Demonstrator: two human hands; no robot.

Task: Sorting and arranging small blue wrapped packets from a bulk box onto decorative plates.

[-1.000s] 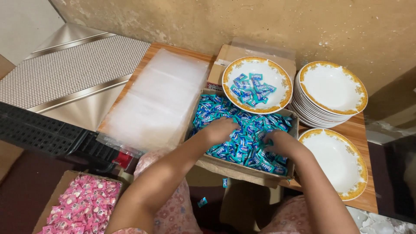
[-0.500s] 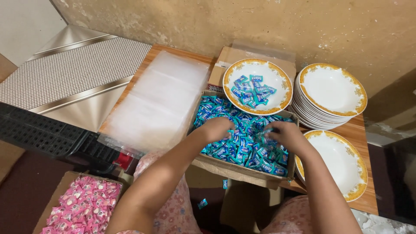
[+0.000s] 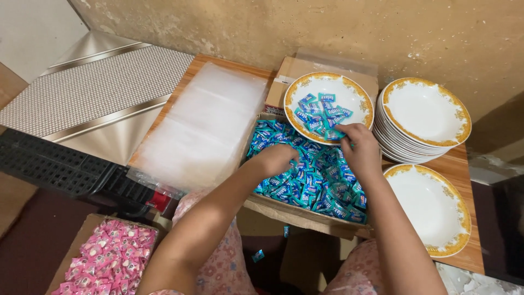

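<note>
Now the left hand (image 3: pixel 277 159) digs, fingers curled, into the box's blue sweets (image 3: pixel 316 180); the right hand (image 3: pixel 357 146), at its two o'clock, pinches sweets at the filled plate (image 3: pixel 327 82) rim.

Glossy glazed plates (image 3: pixel 423 109), shiny foil-like candy wrappers (image 3: pixel 314 175), clear plastic bags (image 3: pixel 204 123), matt cardboard box (image 3: pixel 292 210), smooth wood-grain bench (image 3: pixel 464 164).
</note>
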